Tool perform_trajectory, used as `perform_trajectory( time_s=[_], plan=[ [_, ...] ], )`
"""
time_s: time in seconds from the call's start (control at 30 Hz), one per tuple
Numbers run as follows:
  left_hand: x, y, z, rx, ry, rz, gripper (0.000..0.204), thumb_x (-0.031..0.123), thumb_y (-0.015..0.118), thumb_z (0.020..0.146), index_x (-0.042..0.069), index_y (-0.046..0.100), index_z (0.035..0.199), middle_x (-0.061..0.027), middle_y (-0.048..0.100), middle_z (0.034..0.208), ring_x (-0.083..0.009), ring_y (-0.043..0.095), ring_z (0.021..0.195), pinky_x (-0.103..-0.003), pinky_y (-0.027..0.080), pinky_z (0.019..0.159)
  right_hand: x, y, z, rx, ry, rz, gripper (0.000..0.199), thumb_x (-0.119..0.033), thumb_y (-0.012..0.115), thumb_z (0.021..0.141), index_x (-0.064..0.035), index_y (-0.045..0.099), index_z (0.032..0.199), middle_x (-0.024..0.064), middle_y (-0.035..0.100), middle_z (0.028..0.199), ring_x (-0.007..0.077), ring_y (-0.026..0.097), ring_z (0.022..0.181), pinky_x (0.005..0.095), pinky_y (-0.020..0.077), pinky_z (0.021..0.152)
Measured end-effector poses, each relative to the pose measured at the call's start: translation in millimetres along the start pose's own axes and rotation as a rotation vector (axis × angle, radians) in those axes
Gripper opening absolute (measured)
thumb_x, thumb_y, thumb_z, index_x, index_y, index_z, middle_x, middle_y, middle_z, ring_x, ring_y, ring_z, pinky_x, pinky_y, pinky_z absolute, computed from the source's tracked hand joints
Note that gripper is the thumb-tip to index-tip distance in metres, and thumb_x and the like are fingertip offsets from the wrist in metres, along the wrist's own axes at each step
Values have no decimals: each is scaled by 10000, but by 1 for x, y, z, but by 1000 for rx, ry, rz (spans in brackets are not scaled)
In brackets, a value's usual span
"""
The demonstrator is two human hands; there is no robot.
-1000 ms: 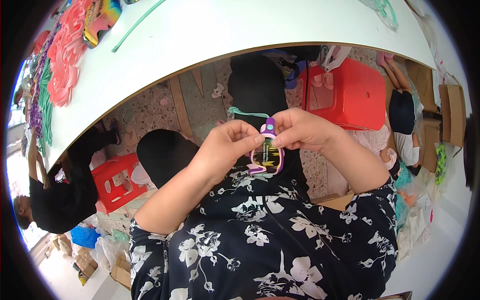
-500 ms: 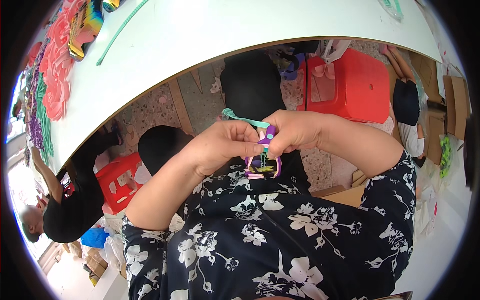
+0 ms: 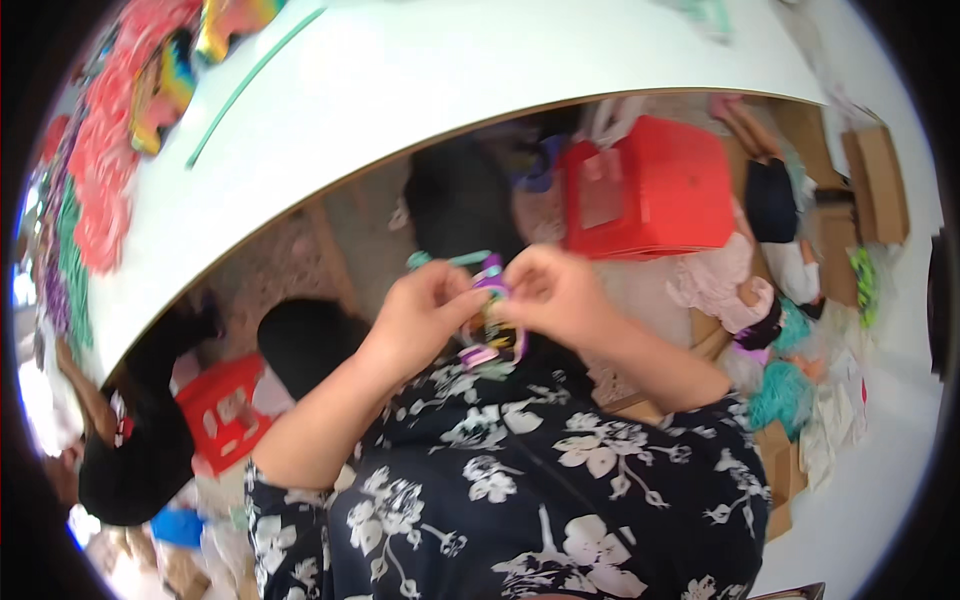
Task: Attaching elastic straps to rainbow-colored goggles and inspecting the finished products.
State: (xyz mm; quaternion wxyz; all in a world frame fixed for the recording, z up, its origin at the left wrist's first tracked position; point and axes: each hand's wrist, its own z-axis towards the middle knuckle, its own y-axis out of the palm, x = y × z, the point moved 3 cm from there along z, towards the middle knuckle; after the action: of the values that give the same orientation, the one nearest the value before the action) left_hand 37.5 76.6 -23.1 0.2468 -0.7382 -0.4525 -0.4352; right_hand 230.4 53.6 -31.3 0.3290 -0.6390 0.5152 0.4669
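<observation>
In front of my lap I hold a small purple-edged item point(image 3: 508, 338) with a dark, printed middle; its exact kind is not clear. A teal strap point(image 3: 462, 259) sticks out from its top toward the left. My left hand point(image 3: 418, 308) is closed, thumb and forefinger pinching the item's upper left side. On the other side, my right hand point(image 3: 562, 290) has curled fingers, with its thumb on the item's upper right edge. Motion smears both hands a little, and the fingers hide part of the item.
Ahead curves a white table point(image 3: 400, 90) with a green strap point(image 3: 255, 85), pink bands point(image 3: 105, 170) and shiny rainbow packs point(image 3: 165, 90). Red stools stand right point(image 3: 680, 190) and left point(image 3: 225, 415). Another person point(image 3: 135, 450) sits at left. A doll point(image 3: 770, 200) and cardboard point(image 3: 875, 185) lie right.
My view has shifted, so the surroundings look displaced. My right hand has drawn back slightly from my left, and more of the item's purple top shows between them.
</observation>
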Motion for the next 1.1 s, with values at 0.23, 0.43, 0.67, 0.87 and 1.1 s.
perform_trajectory(
  time_s=[0.23, 0.43, 0.67, 0.87, 1.1],
  plan=[
    [-7, 2, -13, 192, 132, 11, 122, 82, 647, 968, -20, 624, 1030, -20, 644, 872, -78, 594, 762, -220, 480, 684, 20, 33, -27, 291, -286, -92, 511, -185, 875, 747, -23, 617, 1158, 52, 534, 942, 124, 547, 729, 273, 492, 680],
    [-32, -3, -45, 286, 145, -64, 182, 90, 587, 1008, -24, 632, 1142, -30, 659, 936, -81, 604, 837, -226, 488, 759, 2, 39, -26, 342, -367, -305, 418, -214, 851, 752, -55, 670, 1095, 72, 551, 850, 193, 573, 707, 313, 486, 656],
    [-37, 3, -49, 317, 170, -220, 206, 122, 596, 1010, -22, 648, 1148, -45, 671, 959, -93, 614, 846, -228, 496, 778, 0, 41, -21, 343, -400, -350, 473, -246, 858, 742, -39, 627, 1098, 110, 603, 925, 233, 628, 837, 335, 513, 737],
    [-35, 7, -55, 313, 142, -211, 222, 117, 587, 1010, -32, 653, 1161, -73, 686, 1003, -121, 636, 902, -263, 519, 826, 29, 43, -13, 209, -288, 96, 476, -116, 854, 774, -2, 602, 1162, 75, 660, 1008, 139, 657, 885, 287, 552, 774],
    [-39, 7, -64, 326, 145, -354, 203, 95, 584, 1008, -36, 641, 1153, -78, 689, 972, -130, 635, 880, -266, 520, 834, 17, 53, -18, 84, -263, 151, 455, 27, 743, 856, 53, 515, 1249, 121, 663, 1115, 143, 665, 1012, 271, 552, 876]
  ],
)
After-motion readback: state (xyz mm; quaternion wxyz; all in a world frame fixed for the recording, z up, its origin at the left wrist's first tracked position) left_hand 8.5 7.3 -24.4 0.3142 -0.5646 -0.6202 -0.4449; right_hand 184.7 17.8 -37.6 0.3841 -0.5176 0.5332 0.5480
